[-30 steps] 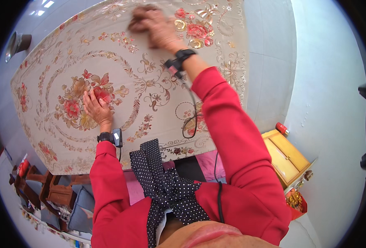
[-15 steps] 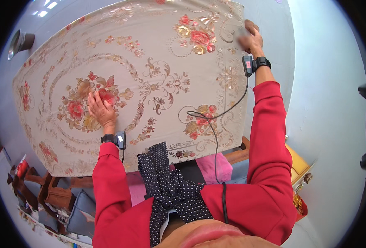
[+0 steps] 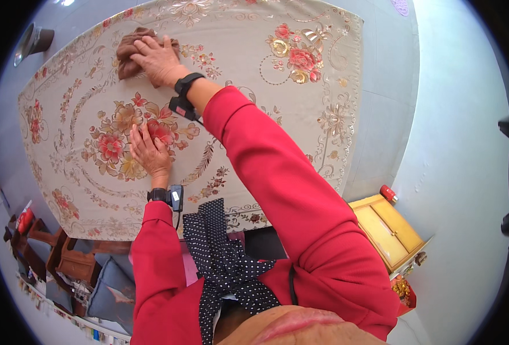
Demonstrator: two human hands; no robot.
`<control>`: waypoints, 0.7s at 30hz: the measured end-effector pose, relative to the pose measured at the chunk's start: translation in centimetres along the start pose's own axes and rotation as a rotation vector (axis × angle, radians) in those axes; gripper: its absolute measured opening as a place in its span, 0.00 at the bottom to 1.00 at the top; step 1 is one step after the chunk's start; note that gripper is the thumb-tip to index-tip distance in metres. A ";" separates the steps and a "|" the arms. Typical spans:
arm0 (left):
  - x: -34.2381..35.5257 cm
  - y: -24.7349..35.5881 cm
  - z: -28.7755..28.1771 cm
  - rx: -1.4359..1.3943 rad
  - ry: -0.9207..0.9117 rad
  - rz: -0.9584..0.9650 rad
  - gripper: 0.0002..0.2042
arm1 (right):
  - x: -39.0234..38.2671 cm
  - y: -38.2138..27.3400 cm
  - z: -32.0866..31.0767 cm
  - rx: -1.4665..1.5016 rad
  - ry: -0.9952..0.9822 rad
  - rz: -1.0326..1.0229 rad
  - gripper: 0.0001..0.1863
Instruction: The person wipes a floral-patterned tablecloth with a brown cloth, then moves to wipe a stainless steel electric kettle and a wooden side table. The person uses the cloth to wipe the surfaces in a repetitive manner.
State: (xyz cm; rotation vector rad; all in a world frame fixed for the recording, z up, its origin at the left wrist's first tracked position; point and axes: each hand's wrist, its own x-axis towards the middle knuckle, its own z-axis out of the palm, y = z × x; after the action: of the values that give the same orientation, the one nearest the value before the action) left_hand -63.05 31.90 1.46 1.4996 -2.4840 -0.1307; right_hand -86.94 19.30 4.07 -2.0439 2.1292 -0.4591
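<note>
Lower centre: black, white-dotted fabric scarf [image 3: 207, 233] overlapping the near edge of a beige floral tablecloth [image 3: 237, 60]. Left of centre: left hand [image 3: 151, 155] lying flat on it, fingers straight. Upper left: right hand [image 3: 159, 63] resting on a crumpled brown cloth [image 3: 129, 53], fingers spreading over it, grip uncertain. Hard dragging could be rucking the tablecloth. Far edge running close; room opening rightward.

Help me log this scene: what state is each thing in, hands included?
Tablecloth: spread out, mostly smooth
Left hand: open, palm down on the tablecloth
Right hand: fingers spread, over the brown cloth
Brown cloth: bunched up
Polka-dot scarf: appears tied
Black wristbands: fastened on both wrists
Yellow cabinet: doors appear shut
</note>
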 end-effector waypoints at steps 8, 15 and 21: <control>0.2 0.3 -0.3 -0.028 -0.001 0.016 0.28 | -2.1 17.1 -3.2 0.039 0.263 0.312 0.21; 0.3 0.2 -0.1 0.025 0.040 0.055 0.28 | -12.6 31.3 -9.1 -0.024 0.324 0.538 0.23; 0.3 0.2 0.0 -0.004 0.039 0.057 0.27 | -18.7 39.0 -12.8 -0.088 0.315 0.703 0.27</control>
State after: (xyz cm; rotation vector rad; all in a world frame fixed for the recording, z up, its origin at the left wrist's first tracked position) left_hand -63.35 31.76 1.50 1.4144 -2.4913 -0.0951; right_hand -126.88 40.14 1.61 -1.1664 2.8855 -0.6013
